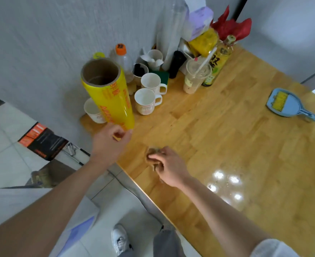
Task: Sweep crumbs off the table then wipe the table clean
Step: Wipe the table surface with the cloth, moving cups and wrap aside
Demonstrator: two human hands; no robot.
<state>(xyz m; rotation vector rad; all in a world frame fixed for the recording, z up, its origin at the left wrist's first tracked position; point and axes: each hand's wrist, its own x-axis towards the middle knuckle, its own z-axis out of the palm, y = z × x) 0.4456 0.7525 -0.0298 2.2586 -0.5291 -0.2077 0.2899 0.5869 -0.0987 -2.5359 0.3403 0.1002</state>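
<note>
Now you're wiping: right hand bunching brown cloth against table near front-left edge. Left hand gripping yellow wrap roll by its lower end, lifting it clear. Unwiped corner lying just left of cloth.

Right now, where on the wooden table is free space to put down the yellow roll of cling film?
Bare wood lies between the white mugs and the blue dustpan, on the wooden table. The back corner by the wall is crowded with bottles and the plastic cup. The left hand holds the yellow roll; the right hand holds a brown cloth.
</note>
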